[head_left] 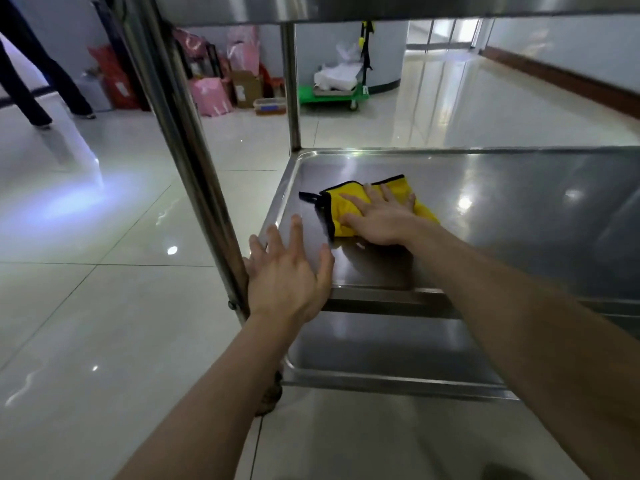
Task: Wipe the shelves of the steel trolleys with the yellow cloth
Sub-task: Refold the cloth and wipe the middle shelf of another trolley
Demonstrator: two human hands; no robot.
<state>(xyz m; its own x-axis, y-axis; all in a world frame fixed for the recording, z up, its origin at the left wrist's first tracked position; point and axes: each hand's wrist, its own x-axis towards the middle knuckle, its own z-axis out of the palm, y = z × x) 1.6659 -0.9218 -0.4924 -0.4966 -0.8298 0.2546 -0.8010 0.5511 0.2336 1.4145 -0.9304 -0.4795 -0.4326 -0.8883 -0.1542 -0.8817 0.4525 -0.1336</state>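
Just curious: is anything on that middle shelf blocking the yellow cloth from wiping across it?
Nothing visible does. The right hand presses flat on the yellow cloth near the middle shelf's left end; the steel beyond is bare. The left hand is at the near-left corner, off the cloth.

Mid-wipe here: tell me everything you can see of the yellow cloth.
The yellow cloth looks like soft microfibre, edged in black trim, with a black hanging loop trailing from its left corner. It lies bunched and folded, not spread flat, near the left end of the trolley's middle shelf. The right hand presses on it with flat, spread fingers, covering much of it. Nothing else touches it.
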